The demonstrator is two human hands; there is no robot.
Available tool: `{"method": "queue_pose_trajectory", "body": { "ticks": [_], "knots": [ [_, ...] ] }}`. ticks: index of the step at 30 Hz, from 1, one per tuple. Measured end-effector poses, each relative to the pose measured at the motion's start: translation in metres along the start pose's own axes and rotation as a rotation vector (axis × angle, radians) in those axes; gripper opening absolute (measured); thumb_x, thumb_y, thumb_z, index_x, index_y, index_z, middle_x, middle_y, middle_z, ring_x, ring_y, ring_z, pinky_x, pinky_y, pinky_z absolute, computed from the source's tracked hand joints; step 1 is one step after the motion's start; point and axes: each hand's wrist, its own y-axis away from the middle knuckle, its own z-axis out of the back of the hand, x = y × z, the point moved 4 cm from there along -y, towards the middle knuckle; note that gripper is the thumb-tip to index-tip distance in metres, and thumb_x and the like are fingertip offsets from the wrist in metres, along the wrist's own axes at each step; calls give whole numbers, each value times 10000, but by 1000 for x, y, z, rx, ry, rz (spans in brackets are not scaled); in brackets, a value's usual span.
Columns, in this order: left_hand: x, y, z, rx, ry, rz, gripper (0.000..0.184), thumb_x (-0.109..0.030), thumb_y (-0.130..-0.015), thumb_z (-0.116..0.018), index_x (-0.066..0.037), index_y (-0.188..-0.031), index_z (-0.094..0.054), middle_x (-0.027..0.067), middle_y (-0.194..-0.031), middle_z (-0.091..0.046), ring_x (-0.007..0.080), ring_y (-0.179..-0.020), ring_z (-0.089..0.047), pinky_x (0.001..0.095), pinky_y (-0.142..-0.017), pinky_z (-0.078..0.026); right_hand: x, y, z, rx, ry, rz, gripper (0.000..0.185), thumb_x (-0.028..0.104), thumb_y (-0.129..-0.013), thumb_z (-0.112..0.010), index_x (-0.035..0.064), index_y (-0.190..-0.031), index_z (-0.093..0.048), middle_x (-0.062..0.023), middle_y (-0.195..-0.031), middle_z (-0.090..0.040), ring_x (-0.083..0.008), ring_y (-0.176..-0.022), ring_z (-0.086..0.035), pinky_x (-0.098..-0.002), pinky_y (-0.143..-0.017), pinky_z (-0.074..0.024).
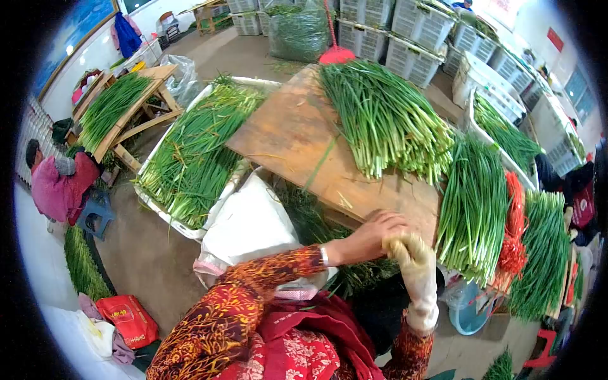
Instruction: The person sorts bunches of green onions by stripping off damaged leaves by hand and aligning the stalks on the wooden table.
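Note:
My left hand [369,239] is bare, with a white band at the wrist. Its fingers are bent and meet the curled fingertips of my right hand [411,263], over the near edge of the wooden board [304,142]. A long pale rubber glove [423,297] covers my right hand and wrist, its fingers yellowish and stained. Where the two hands meet, the left fingertips are partly hidden behind the glove. On the board lies a big pile of green chives [386,120], white stems facing me. A second pile of chives [472,209] lies just right of my gloved hand.
Red string [514,234] hangs between the right piles. A white tub [244,163] of loose chives stands left, behind a white sack [253,218]. A blue bucket [470,310] sits below right. Another person [60,183] sits far left; stacked crates [415,57] line the back.

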Motion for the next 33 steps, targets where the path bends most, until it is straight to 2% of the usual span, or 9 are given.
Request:
{"method": "queue_pose_trajectory", "body": {
  "ticks": [7,11,13,17,20,25,28,31,33],
  "knots": [
    [16,76,89,-104,36,275,253,-138,-828,-555,-58,-1067,-531,101,-1120,-524,276,-1093,-461,377,-948,-354,39,-120,-47,-276,467,574,198,164,-778,-605,95,-962,-577,-117,-851,-610,-298,-710,-597,-341,-610,-475],
    [28,88,118,-292,209,457,205,-110,-845,-536,-40,-1038,-537,71,-1017,-572,201,-1008,-530,308,-904,-392,27,-181,-32,-329,988,333,201,201,-749,-641,66,-879,-568,-122,-782,-587,-276,-636,-596,-337,-549,-474],
    [36,87,122,-387,504,577,197,-121,-867,-522,-23,-1038,-528,53,-1029,-567,151,-1002,-523,287,-900,-388,16,-186,-33,-282,1094,405,176,215,-746,-644,63,-798,-574,-125,-690,-572,-280,-613,-594,-341,-532,-465],
    [49,73,127,-436,670,597,247,-172,-891,-504,-20,-1085,-512,30,-1053,-558,109,-983,-513,263,-872,-403,19,-183,-44,-192,1063,217,180,229,-751,-636,56,-761,-587,-122,-642,-581,-277,-611,-597,-343,-544,-465],
    [56,57,126,-572,1005,532,289,-210,-900,-493,-24,-1121,-505,22,-1052,-556,98,-976,-513,253,-839,-423,36,-147,-62,-108,700,99,172,236,-760,-630,75,-816,-606,-121,-710,-628,-276,-645,-612,-340,-567,-473],
    [83,54,109,-516,1260,620,384,-277,-899,-491,-35,-1194,-447,37,-1041,-579,120,-943,-554,254,-793,-468,15,-105,-104,6,410,176,158,238,-757,-633,110,-840,-592,-119,-740,-620,-310,-682,-602,-362,-594,-472],
    [81,60,118,-815,1437,520,309,-269,-898,-494,-70,-1132,-473,58,-898,-612,180,-844,-606,302,-749,-495,15,-102,-104,86,448,165,193,257,-772,-616,111,-898,-596,-135,-788,-617,-314,-720,-599,-378,-613,-468],
    [79,75,163,-1229,1219,415,266,-241,-890,-520,-117,-1122,-484,4,-853,-557,103,-716,-529,250,-639,-468,16,-124,-82,-100,447,315,146,204,-800,-583,94,-894,-593,-131,-798,-621,-295,-707,-604,-363,-596,-470],
    [90,85,176,-1278,1232,343,266,-239,-892,-520,-120,-1127,-485,-23,-858,-534,62,-645,-443,215,-556,-400,33,-141,-76,-79,736,320,186,237,-793,-610,91,-907,-594,-99,-816,-629,-249,-713,-616,-312,-612,-473]
  ]
}}
